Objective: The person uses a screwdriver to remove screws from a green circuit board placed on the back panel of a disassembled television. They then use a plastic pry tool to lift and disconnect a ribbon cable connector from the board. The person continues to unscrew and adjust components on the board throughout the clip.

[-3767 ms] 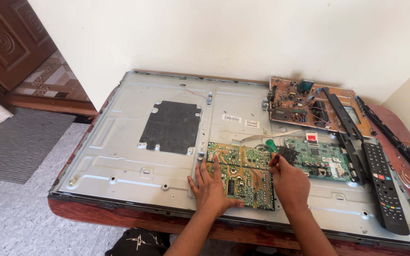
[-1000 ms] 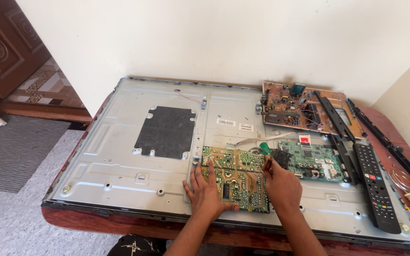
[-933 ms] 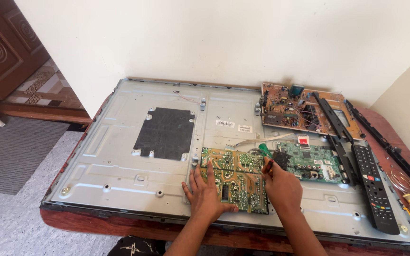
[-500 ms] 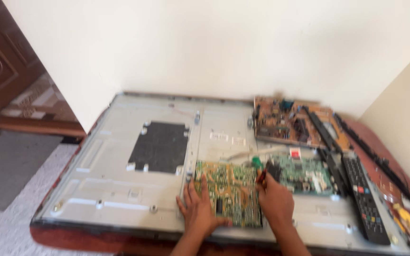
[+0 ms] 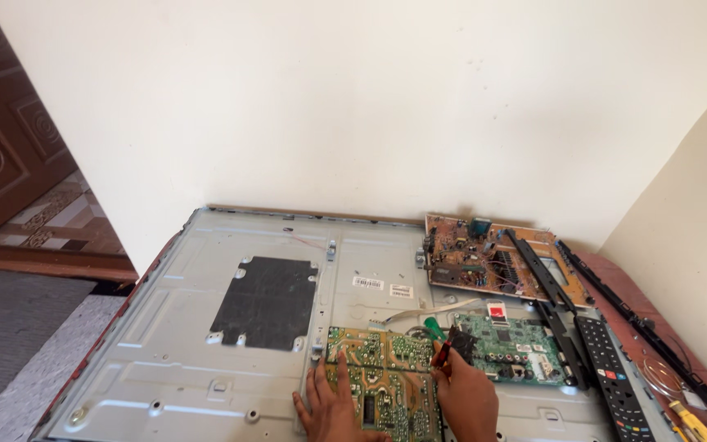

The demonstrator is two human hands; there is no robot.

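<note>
Head view: the left hand lies flat, fingers spread and grasping nothing, on the green circuit board that sits on the grey metal back panel near the counter's front edge. The right hand is clenched around a screwdriver with a green handle, its tip down at the board's right edge. A second green board lies just beside it to the right, and a brown board rests toward the back right corner. A black remote and black strips lie along the right side.

The circuit board looks light, stiff and fragile; it is probably best held by its bare edges, away from the small parts.
</note>
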